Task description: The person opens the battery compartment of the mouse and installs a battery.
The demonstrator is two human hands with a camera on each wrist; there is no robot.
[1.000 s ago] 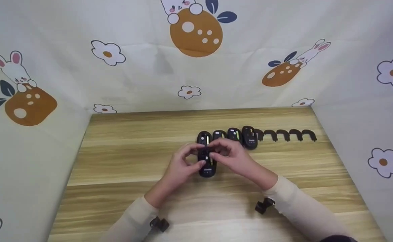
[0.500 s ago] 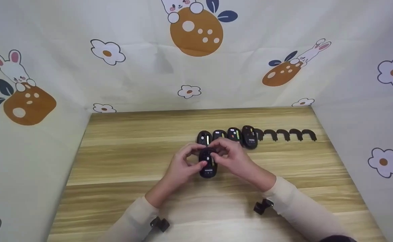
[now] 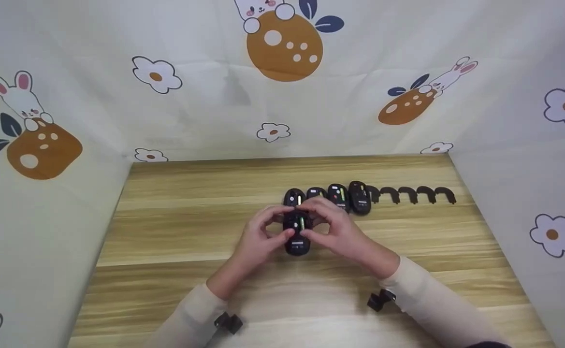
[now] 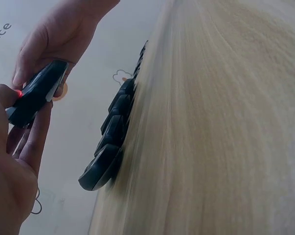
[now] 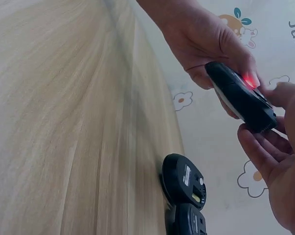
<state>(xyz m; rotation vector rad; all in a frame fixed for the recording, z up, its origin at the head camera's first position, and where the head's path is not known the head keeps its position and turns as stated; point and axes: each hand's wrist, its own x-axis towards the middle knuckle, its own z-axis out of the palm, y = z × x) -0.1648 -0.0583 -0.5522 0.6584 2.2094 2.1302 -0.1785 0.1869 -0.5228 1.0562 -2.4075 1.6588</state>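
Observation:
Both hands hold a black computer mouse above the table, its underside facing up in the head view. A green-yellow battery shows in its uncovered slot. My left hand grips the left side, thumb on the underside and fingers at the far end. On the other side, my right hand grips it with the thumb beside the battery. Seen edge-on in the left wrist view, the mouse is between both hands. A red glow lights the left thumb near the mouse in the right wrist view.
Several more black mice lie underside up in a row behind the hands, with batteries showing. To their right, several dark curved covers line up on the wooden table. A patterned cloth stands behind and at both sides.
The right thumb has moved down from over the battery slot, and the battery now shows more plainly. The mouse has shifted slightly in the hands, which stay in nearly the same place.

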